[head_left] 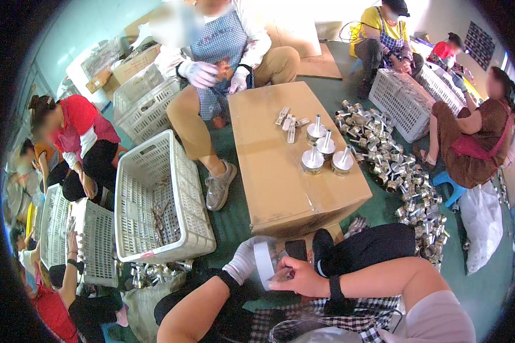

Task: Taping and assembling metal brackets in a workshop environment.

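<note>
My left hand (pixel 242 263), in a pale knit glove, is closed round a round piece with a white band (pixel 263 264), held upright over my lap. My bare right hand (pixel 304 279) meets the near side of that band with its fingers pinched together. What lies in the pinch is too small to make out. Just beyond my hands is a dark flat rectangular object (pixel 296 250) by the cardboard box (pixel 274 200). On the box stand several metal cups with disc tops and upright stems (pixel 313 160), beside a few small pale clips (pixel 290 128).
A white plastic crate (pixel 197 226) with thin metal pieces inside stands left of the box. A long heap of metal stemmed cups (pixel 392 166) covers the floor at the right. A co-worker in a checked apron (pixel 220 43) sits across the box; other people sit among crates on both sides.
</note>
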Motion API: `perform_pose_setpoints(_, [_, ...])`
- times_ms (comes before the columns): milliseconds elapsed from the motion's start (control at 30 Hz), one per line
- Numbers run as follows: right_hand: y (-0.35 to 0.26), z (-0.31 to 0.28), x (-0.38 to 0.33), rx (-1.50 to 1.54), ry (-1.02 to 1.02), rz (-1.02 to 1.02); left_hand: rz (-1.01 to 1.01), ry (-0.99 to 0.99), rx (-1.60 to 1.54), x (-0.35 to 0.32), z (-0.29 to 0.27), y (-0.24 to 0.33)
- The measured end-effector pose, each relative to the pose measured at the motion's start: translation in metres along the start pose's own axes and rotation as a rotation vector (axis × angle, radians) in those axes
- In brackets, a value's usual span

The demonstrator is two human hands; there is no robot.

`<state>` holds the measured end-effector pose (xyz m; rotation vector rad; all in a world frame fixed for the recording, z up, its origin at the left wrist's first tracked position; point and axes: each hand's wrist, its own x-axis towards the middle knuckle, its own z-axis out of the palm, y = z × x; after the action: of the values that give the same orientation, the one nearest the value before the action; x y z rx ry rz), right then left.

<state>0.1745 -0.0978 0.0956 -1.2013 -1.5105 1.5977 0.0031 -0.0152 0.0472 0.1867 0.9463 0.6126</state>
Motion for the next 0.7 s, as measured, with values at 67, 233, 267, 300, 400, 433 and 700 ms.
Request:
perform_pose_setpoints(67, [0.003,-0.002,0.002,0.003,-0.008,0.017,0.013,0.004,0.024,0.001,0.001,0.001])
perform_pose_setpoints(233, [0.003,-0.002,0.004,0.046,-0.017,0.028,-0.04,-0.001,-0.106,0.005,-0.001,0.003])
perform_pose_setpoints(267, [0.004,-0.002,0.004,0.062,-0.017,0.031,-0.025,-0.01,-0.085,0.005,-0.001,0.003])
perform_pose_setpoints(300, [0.004,-0.002,0.004,0.078,-0.016,0.033,-0.009,-0.018,-0.064,0.004,0.0,0.003])
perform_pose_setpoints(400, [0.002,-0.004,0.004,0.093,-0.016,0.056,-0.029,-0.081,-0.053,0.006,-0.007,0.003])
perform_pose_setpoints(433, [0.0,-0.004,0.004,0.093,-0.016,0.068,-0.026,-0.087,-0.02,0.006,-0.006,0.003])
perform_pose_setpoints(700, [0.0,-0.009,0.009,0.092,-0.025,0.16,-0.055,-0.036,-0.015,-0.002,0.011,0.009])
